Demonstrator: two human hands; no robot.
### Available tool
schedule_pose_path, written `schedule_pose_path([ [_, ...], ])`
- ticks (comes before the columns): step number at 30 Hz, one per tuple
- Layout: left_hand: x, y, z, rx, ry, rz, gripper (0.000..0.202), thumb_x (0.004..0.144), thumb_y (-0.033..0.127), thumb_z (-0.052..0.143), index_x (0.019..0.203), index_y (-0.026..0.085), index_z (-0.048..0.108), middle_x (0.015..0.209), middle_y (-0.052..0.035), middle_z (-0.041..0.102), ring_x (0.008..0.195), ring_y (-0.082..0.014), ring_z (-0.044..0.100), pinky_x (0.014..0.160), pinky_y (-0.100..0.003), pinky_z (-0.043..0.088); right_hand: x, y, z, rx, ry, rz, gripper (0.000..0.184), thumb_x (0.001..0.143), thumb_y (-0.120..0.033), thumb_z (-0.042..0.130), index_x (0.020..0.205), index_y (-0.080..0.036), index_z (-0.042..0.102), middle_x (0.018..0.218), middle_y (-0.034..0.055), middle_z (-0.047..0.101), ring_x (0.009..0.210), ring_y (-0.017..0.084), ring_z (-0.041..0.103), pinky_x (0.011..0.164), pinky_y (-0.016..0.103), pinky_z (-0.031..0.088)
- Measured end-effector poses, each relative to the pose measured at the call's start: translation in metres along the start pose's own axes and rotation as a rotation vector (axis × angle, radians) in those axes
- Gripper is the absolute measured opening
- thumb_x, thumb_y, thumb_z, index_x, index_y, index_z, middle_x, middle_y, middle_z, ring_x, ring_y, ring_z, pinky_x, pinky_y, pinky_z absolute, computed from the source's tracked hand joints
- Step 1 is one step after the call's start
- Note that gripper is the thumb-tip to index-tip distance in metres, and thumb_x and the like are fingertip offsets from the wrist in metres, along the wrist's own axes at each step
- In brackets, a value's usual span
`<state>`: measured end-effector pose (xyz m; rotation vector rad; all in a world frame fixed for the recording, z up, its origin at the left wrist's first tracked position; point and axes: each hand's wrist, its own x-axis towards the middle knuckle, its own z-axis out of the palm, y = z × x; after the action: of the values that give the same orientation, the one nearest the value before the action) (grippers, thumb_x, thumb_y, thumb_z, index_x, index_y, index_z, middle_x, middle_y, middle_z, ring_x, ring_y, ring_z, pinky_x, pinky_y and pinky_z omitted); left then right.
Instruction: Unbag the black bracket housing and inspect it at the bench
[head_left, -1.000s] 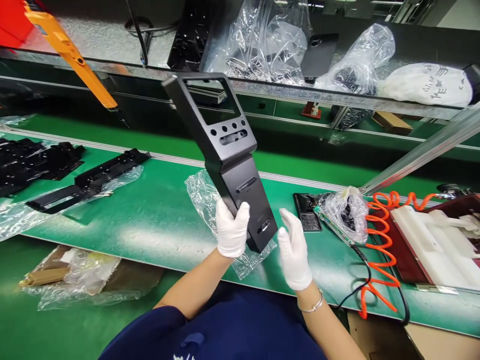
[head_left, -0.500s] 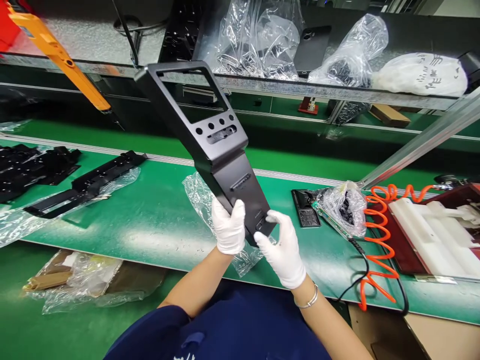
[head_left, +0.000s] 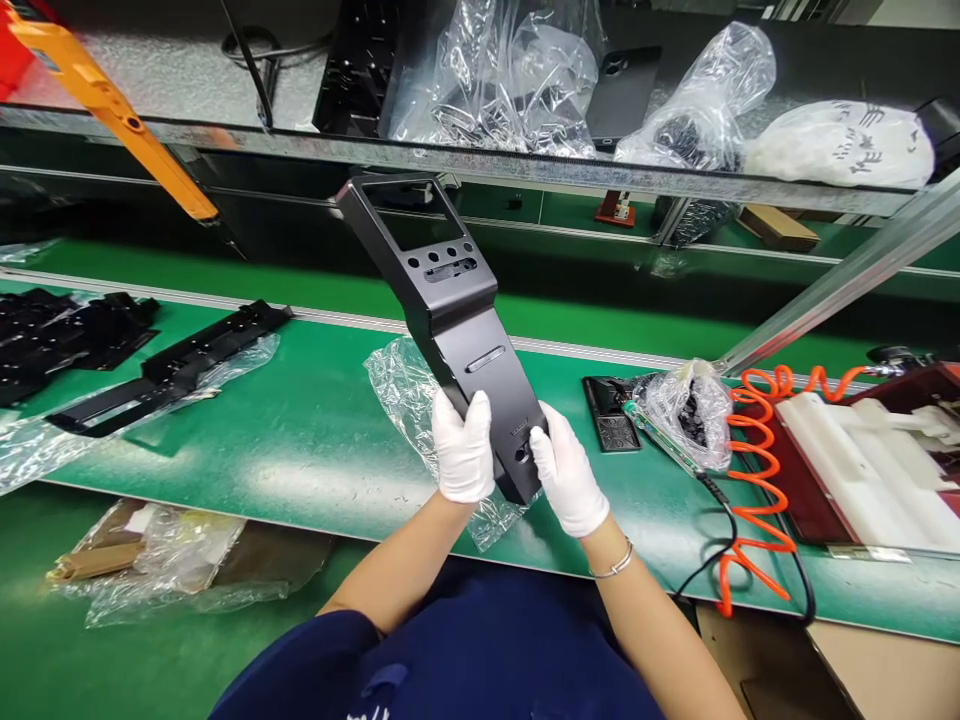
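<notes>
Above the green worktop (head_left: 315, 440), both gloved hands, left hand (head_left: 463, 450) and right hand (head_left: 568, 482), grasp the black panel's (head_left: 450, 310) lower end, fingers clenched; plastic bag (head_left: 409, 400) beneath, shelf (head_left: 525, 165) behind.

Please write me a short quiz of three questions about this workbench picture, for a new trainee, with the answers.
1. True or false: both gloved hands grip the lower end of the black panel.
2. What lies on the green bench directly under the panel? A) a clear plastic bag B) a red cloth C) a book
3. Which colour is the coiled hose at the right side?

Key:
1. True: the left hand and the right hand both hold it.
2. A, the clear plastic bag.
3. Orange.
</notes>
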<state>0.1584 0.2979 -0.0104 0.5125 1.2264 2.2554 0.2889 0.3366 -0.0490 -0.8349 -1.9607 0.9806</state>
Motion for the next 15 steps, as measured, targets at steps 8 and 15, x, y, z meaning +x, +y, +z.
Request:
schedule_pose_path([
  [8, 0.031, 0.007, -0.015, -0.211, -0.205, -0.289, 0.058, 0.064, 0.055, 0.085, 0.103, 0.021, 0.060, 0.101, -0.0026, 0.069, 0.078, -0.0151, 0.068, 0.071, -0.028, 0.061, -0.025, -0.015, -0.025, 0.710, -0.291, 0.251, 0.056, 0.098, -0.059, 0.065, 0.133, -0.015, 0.057, 0.115, 0.0100, 0.060, 0.099, 0.019, 0.061, 0.087, 0.028, 0.058],
  [15, 0.026, 0.007, -0.006, -0.252, -0.242, -0.521, 0.067, 0.057, 0.061, 0.088, 0.103, 0.017, 0.065, 0.093, -0.0055, 0.072, 0.080, -0.0184, 0.069, 0.082, -0.033, 0.062, -0.041, -0.030, -0.025, 0.727, -0.275, 0.312, 0.048, 0.089, -0.058, 0.073, 0.113, -0.017, 0.063, 0.091, 0.0062, 0.058, 0.068, 0.014, 0.053, 0.054, 0.021, 0.052],
])
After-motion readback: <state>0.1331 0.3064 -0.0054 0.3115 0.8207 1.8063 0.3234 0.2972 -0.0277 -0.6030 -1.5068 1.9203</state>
